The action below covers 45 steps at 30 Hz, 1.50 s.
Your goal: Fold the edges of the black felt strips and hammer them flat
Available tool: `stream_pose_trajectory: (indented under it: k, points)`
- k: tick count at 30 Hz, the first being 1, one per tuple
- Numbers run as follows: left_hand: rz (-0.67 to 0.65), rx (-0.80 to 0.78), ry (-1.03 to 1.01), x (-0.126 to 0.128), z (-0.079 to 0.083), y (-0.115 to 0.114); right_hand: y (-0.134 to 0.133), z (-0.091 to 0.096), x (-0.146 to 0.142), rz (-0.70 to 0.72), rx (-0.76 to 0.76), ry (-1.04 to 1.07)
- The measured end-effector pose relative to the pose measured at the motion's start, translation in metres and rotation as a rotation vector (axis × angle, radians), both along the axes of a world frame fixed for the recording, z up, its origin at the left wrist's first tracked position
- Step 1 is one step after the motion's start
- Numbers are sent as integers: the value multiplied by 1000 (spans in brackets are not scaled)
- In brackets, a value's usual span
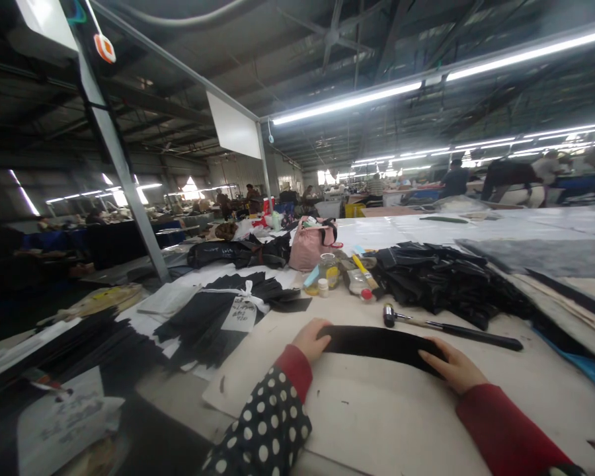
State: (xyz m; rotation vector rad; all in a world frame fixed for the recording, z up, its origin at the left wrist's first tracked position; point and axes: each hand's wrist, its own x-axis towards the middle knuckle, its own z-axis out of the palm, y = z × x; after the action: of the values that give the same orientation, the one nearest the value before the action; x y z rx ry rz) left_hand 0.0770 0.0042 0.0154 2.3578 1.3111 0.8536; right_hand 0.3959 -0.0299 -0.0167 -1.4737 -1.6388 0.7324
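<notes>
A long black strip of material [377, 344] lies flat on a pale board [377, 423] on the worktable. My left hand [310, 340] presses on the strip's left end with curled fingers. At the strip's right end rests my right hand [453, 367], its fingers stretched along the strip. Just beyond the strip lies a small hammer [446, 325] with a black handle.
A heap of black pieces [441, 277] sits behind the hammer. A tied black bundle with a tag [228, 307] lies to the left. Jars and bottles [334, 274] and a pink bag [310, 244] stand further back. Other people work in the distance.
</notes>
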Motion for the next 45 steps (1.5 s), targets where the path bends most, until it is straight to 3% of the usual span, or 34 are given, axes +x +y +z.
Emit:
stream_pose_trajectory:
  k: [6, 10, 13, 16, 20, 24, 40, 45]
  points:
    - [81, -40, 7, 4, -9, 11, 1, -4, 23, -108, 65, -10]
    - [107, -6, 96, 17, -17, 9, 5, -21, 29, -233, 36, -395]
    - [100, 53, 155, 25, -16, 5, 6, -23, 17, -253, 145, -654]
    - [53, 105, 208, 38, -12, 0, 8, -17, -7, -235, 263, -764]
    - [-6, 127, 285, 58, -14, -7, 8, -16, -34, -122, 151, -827]
    - [-18, 120, 338, 64, -20, -14, 4, -19, -42, -94, 43, -871]
    - [-46, 27, 403, 35, -23, -69, -61, -18, -57, -25, 18, -893]
    - [-92, -11, 454, 24, -23, -85, -84, -22, -63, -37, 98, -886]
